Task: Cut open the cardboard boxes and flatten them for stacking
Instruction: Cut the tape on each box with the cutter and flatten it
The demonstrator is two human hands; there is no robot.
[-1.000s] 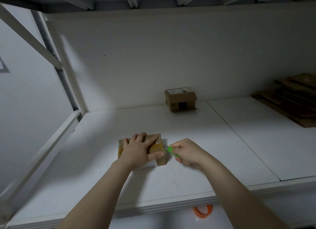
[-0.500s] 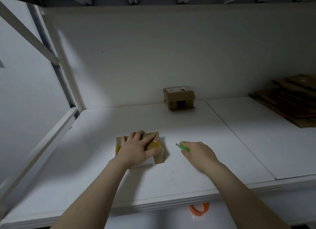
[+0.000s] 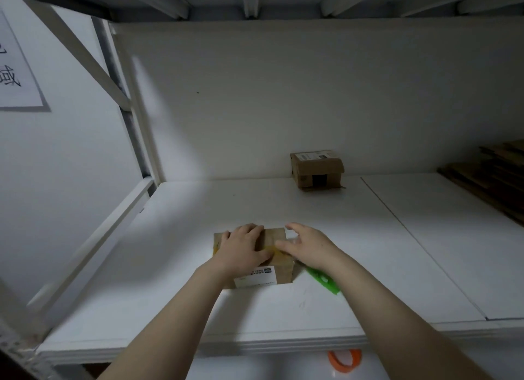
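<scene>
A small brown cardboard box (image 3: pixel 274 238) with yellowish tape and a white label lies near the front of the white shelf (image 3: pixel 170 260). My left hand (image 3: pixel 243 249) rests flat on its top, fingers reaching the far edge. My right hand (image 3: pixel 309 246) touches the box's right end with relaxed, spread fingers and its thumb on the tape. The green cutter (image 3: pixel 323 280) lies on the shelf just right of the box, partly under my right wrist, and neither hand holds it.
A second small cardboard box (image 3: pixel 317 169) stands against the back wall. Flattened cardboard (image 3: pixel 493 178) is stacked at the far right. An orange tape roll (image 3: pixel 344 359) shows below the shelf's front edge. A slanted frame bar and a paper sign (image 3: pixel 17 76) are on the left.
My right hand has let go of the green cutter, which now lies on the shelf, and has moved left onto the box. My left hand has stayed on the box top.
</scene>
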